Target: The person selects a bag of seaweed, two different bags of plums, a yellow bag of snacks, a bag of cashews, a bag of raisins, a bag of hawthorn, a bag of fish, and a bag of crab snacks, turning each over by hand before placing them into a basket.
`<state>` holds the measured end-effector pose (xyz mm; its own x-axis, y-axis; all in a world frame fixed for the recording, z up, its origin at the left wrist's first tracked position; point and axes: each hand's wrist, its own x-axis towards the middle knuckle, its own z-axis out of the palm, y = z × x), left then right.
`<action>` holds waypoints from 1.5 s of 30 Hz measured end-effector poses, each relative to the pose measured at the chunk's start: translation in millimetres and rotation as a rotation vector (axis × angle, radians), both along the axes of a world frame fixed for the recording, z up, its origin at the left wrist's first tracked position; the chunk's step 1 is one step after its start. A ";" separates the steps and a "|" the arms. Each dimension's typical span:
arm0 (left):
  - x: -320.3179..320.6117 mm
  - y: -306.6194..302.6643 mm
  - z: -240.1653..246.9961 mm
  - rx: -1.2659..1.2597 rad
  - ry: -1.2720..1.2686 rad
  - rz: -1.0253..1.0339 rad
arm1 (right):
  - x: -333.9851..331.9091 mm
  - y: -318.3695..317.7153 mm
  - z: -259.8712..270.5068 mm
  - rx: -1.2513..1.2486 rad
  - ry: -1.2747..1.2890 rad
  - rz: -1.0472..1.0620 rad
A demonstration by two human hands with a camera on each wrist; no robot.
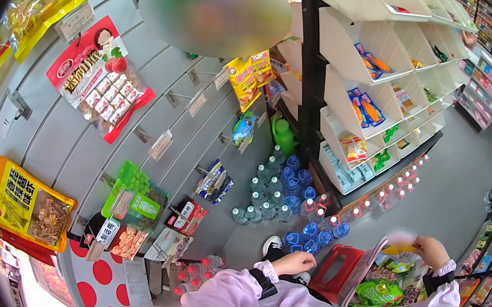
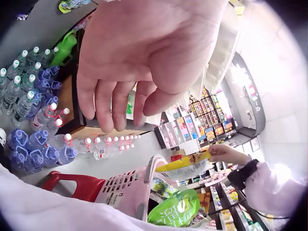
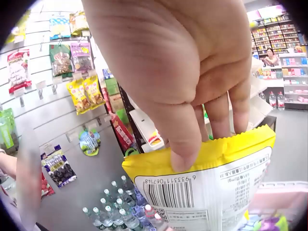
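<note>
Grey slatted walling (image 1: 66, 151) fills the left of a shop, hung with colourful snack bags (image 1: 101, 82), beside white tiered bins (image 1: 351, 36) holding small packets. Grey floor (image 1: 442, 173) stretches to further shelves. Clear bottles with white caps (image 1: 265, 196) and blue bottles (image 1: 310, 230) crowd the floor near the foot of the wall, while a row of red-capped bottles (image 1: 384, 196) lines the base of the bins. Close to the wearer, a pink basket (image 2: 126, 183) with perforated sides contains a green bag (image 1: 380, 292) and other packets, beside a red plastic object (image 1: 354, 255). Above the basket, the right hand (image 1: 432, 252) grips the yellow top edge of a snack packet (image 3: 202, 192), thumb on its printed side and fingers behind; its barcode faces the right wrist camera. The left hand (image 2: 154, 53) is empty, palm showing, its fingers loosely extended and slightly parted.
</note>
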<state>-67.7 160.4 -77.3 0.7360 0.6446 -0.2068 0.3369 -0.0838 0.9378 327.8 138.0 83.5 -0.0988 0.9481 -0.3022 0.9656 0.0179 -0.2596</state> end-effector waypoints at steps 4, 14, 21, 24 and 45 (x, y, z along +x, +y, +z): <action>24.0 12.6 15.6 -0.010 -0.049 -0.121 | -26.7 -11.8 55.1 0.109 0.070 -0.023; 26.2 45.1 123.3 0.458 -0.218 0.166 | -121.0 22.1 87.8 0.128 0.672 -0.114; -48.5 90.0 125.5 0.578 -0.107 0.408 | -214.7 102.4 64.6 0.027 1.124 -0.116; -85.9 109.0 132.1 0.658 -0.026 0.460 | -253.0 142.3 53.5 -0.072 1.153 -0.102; -217.6 192.1 79.9 -0.611 -0.606 0.597 | -357.7 234.0 68.5 0.392 0.980 0.238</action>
